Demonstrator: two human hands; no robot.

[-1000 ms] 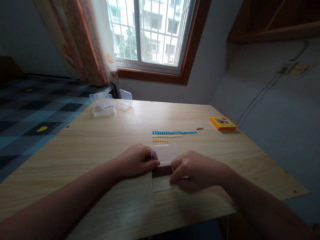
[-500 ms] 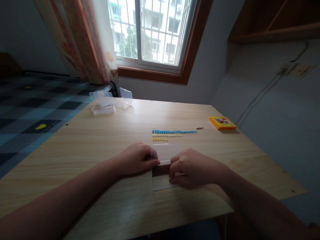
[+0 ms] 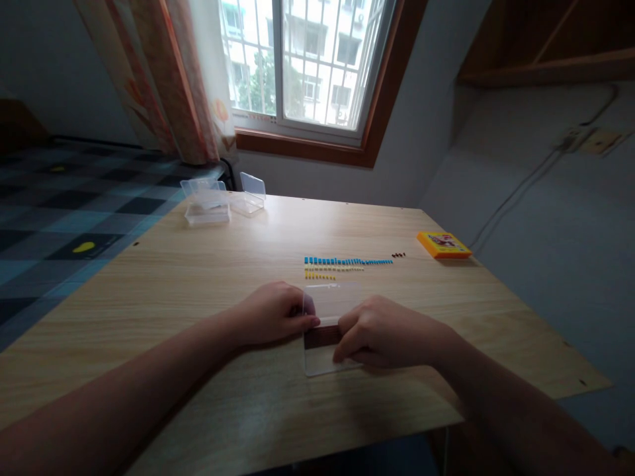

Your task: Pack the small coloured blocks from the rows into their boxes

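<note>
A clear plastic box lies opened out in front of me, its lid flap on the far side. Several dark brown small pieces are packed in a band inside it, along the hinge side. My left hand pinches the box's left edge near the hinge. My right hand reaches over the box's right part, fingers curled and the index fingertip low by the box floor. Whatever those fingers hold is hidden. Beyond the box are rows of tiny blue pieces, cream pieces and yellow pieces.
Several tiny dark brown pieces lie right of the blue row. A yellow-orange box sits at the table's right edge. Two open clear boxes, a larger one and a smaller one, stand at the far left, near the bed.
My right index finger has straightened downward inside the box. The small dark piece seen at its tip before is out of sight. My left hand stays on the box edge.
</note>
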